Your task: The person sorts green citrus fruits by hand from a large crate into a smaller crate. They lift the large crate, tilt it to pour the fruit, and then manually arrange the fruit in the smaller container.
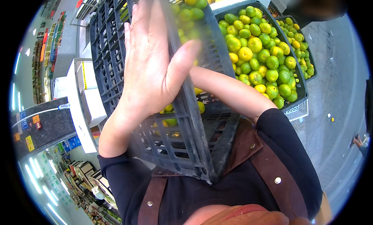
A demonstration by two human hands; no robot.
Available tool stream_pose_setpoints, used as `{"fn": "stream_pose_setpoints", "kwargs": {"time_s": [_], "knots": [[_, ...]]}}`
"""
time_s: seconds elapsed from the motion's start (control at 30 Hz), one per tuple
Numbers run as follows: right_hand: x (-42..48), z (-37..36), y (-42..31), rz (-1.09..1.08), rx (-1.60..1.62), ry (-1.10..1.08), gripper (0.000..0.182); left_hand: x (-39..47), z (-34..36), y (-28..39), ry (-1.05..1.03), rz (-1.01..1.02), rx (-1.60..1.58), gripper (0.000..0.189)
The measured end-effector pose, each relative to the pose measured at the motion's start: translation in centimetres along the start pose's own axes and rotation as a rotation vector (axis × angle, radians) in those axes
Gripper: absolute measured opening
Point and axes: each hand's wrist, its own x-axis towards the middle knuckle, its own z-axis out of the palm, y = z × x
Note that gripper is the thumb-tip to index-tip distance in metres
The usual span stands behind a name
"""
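A black plastic crate (pixel 201 143) with slotted walls is tipped up steeply before my chest, its lower corner close to my apron (pixel 244 146). Flat along the crate's wall lies my left hand (pixel 148 56), back toward me, fingers stretched and thumb across the rim. My right forearm (pixel 230 91) reaches behind the crate rim, which hides my right hand. Green-yellow citrus fruits (pixel 196 14) show past the rim near the top, partly blurred. A few more fruits (pixel 170 120) appear through the slots; whether all these are inside the crate I cannot tell.
A black crate full of green mandarins (pixel 255 44) stands to the right, with another filled crate (pixel 300 50) beyond it. White boxes (pixel 90 99) are at the left. A blurred dark shape (pixel 317 5) is at upper right. Grey pavement (pixel 329 88) borders the crates.
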Motion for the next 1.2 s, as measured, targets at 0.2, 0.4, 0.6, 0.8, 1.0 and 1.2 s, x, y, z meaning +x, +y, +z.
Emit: {"fn": "stream_pose_setpoints", "kwargs": {"time_s": [0.2, 0.4, 0.6, 0.8, 1.0, 1.2], "knots": [[0.0, -0.5, 0.3, -0.001, -0.006, -0.03, 0.046, 0.2, 0.0, 0.7, -0.018, -0.014, 0.0, 0.077], [-0.3, -1.3, 0.2, 0.013, -0.018, -0.062, 0.043, 0.3, -0.1, 0.9, -0.018, -0.022, -0.006, 0.079], [0.0, -1.4, 0.3, 0.004, -0.019, -0.101, 0.04, -0.2, 0.1, 0.7, -0.01, -0.035, 0.019, 0.08], [0.7, -4.5, 1.5, 0.036, 0.001, -0.201, 0.038, -0.3, 0.2, 0.8, 0.003, -0.046, 0.018, 0.081], [0.4, -3.9, 1.6, 0.087, 0.025, -0.2, 0.036, 0.3, 0.3, 1.2, -0.009, -0.037, 0.043, 0.081], [0.9, -4.7, 2.6, 0.082, -0.032, -0.253, 0.035, 0.1, 0.1, 1.0, -0.017, -0.048, 0.021, 0.08]]}}
